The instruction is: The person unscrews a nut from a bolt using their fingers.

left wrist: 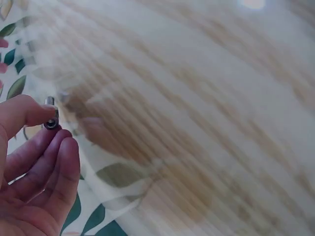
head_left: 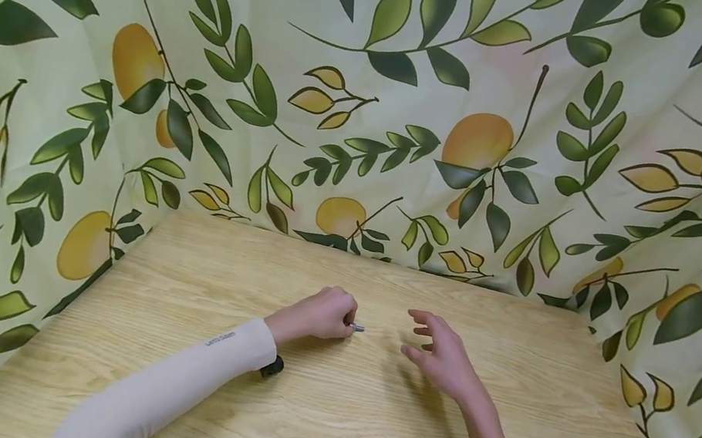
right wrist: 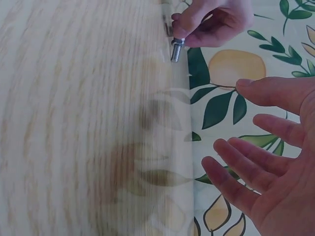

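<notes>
Presently holding the right hand (head_left: 439,356) empty, fingers spread apart, just right of the metal bolt (head_left: 359,328); pinching that bolt between thumb and fingertips of the left hand (head_left: 322,312), over the wooden tabletop (head_left: 373,411). Possibly risking a drop through so slight a pinch, and, given the round shank, rolling towards the leaf-printed cloth (head_left: 360,166) beyond the bolt.

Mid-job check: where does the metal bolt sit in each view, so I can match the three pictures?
Head: the metal bolt is below centre, slightly to the right.
Left wrist: the metal bolt is toward the left edge, around mid-height.
Right wrist: the metal bolt is near the top, slightly right of centre.
Shared landmark: the left hand, which holds the metal bolt at its fingertips in all three.
</notes>
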Demonstrator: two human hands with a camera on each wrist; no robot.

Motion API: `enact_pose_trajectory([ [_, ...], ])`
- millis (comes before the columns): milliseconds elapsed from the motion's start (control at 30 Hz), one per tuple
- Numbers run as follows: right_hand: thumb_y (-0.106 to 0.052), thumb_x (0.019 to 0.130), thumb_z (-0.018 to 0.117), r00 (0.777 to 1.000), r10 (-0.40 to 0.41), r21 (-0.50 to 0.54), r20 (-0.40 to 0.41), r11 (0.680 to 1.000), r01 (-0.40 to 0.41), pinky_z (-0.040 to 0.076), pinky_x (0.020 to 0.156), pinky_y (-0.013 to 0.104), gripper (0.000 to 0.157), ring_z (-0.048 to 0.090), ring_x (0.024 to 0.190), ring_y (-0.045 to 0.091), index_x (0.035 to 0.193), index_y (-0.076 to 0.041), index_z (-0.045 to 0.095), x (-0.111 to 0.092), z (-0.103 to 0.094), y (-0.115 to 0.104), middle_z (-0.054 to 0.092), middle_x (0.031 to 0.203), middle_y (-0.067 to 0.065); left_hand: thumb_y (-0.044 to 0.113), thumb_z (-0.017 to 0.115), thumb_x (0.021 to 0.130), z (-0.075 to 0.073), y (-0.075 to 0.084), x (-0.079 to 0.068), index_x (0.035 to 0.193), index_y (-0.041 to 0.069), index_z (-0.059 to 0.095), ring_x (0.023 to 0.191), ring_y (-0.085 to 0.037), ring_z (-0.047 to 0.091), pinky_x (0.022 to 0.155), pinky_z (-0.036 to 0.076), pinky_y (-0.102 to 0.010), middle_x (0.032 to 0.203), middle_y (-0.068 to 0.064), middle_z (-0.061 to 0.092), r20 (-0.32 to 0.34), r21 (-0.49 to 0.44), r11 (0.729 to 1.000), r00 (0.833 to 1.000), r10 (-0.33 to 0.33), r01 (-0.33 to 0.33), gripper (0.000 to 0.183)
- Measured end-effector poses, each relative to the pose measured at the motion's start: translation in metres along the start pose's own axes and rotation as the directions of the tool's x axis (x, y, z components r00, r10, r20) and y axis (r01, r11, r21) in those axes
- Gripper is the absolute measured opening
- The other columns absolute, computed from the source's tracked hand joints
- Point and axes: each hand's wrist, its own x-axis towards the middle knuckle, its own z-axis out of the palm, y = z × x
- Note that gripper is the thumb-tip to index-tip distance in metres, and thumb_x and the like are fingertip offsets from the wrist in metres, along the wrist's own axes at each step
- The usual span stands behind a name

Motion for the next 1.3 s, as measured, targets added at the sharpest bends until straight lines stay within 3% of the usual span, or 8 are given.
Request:
enact_pose_trajectory([
  [200,-0.007,0.094,0.073,1.000,0.028,0.072,0.004,0.997,-0.028,0.060,0.097,0.051,0.067,0.067,0.120,0.039,0.153,-0.001,0.042,0.005,0.002,-0.001,0.059,0.139,0.027,0.019,0.078,0.090,0.000,-0.001,-0.002,0.083,0.012,0.074,0.069,-0.007,0.055,0.065,0.047,-0.020,0.076,0.004,0.070,-0.073,-0.100,0.994,0.996,-0.041,0.033,0.011],
  [367,-0.009,0.095,0.072,0.999,0.044,0.132,0.015,0.990,-0.046,0.060,0.097,0.051,0.070,0.069,0.116,0.036,0.156,-0.003,0.037,0.008,0.001,-0.004,0.060,0.138,0.027,0.015,0.080,0.086,-0.004,0.004,-0.006,0.084,0.009,0.076,0.070,-0.003,0.062,0.069,0.053,-0.018,0.078,0.001,0.075,-0.142,-0.260,0.965,0.988,-0.065,0.026,0.008],
  [533,-0.012,0.098,0.070,0.998,0.039,0.211,0.047,0.976,-0.048,0.061,0.096,0.047,0.067,0.067,0.120,0.036,0.157,-0.005,0.037,0.012,-0.001,-0.007,0.059,0.141,0.026,0.011,0.082,0.083,-0.010,0.011,-0.013,0.083,0.009,0.077,0.068,-0.002,0.066,0.067,0.056,-0.018,0.078,-0.001,0.077,-0.205,-0.410,0.912,0.972,-0.113,0.019,0.005],
  [767,-0.019,0.100,0.069,0.996,0.008,0.370,0.092,0.928,-0.041,0.061,0.097,0.042,0.067,0.064,0.123,0.038,0.157,-0.004,0.037,0.016,-0.006,-0.015,0.057,0.143,0.027,0.006,0.083,0.082,-0.018,0.019,-0.022,0.084,0.006,0.077,0.069,-0.006,0.070,0.067,0.060,-0.020,0.081,-0.005,0.077,-0.266,-0.614,0.789,0.944,-0.198,-0.008,0.006],
  [967,-0.023,0.100,0.069,0.997,-0.024,0.422,0.075,0.906,-0.010,0.061,0.095,0.035,0.065,0.065,0.121,0.035,0.156,-0.003,0.040,0.018,-0.010,-0.024,0.058,0.142,0.024,0.004,0.085,0.082,-0.031,0.025,-0.032,0.088,0.006,0.078,0.073,-0.010,0.072,0.068,0.061,-0.024,0.086,-0.007,0.078,-0.263,-0.698,0.715,0.941,-0.212,-0.034,0.009],
  [1100,-0.022,0.102,0.066,0.997,-0.056,0.450,0.052,0.893,0.027,0.063,0.092,0.032,0.058,0.068,0.117,0.033,0.152,0.000,0.044,0.020,-0.012,-0.030,0.059,0.140,0.028,0.006,0.085,0.083,-0.039,0.028,-0.037,0.091,0.007,0.079,0.075,-0.011,0.074,0.069,0.062,-0.025,0.088,-0.006,0.079,-0.266,-0.727,0.683,0.944,-0.193,-0.066,0.010],
  [1300,-0.025,0.107,0.058,0.997,-0.066,0.469,0.043,0.883,0.038,0.063,0.091,0.029,0.040,0.070,0.114,0.033,0.136,0.002,0.060,0.022,-0.015,-0.042,0.064,0.134,0.025,0.006,0.084,0.084,-0.047,0.032,-0.041,0.092,0.008,0.079,0.079,-0.013,0.076,0.074,0.065,-0.028,0.090,-0.008,0.079,-0.306,-0.734,0.667,0.938,-0.161,-0.125,0.009],
])
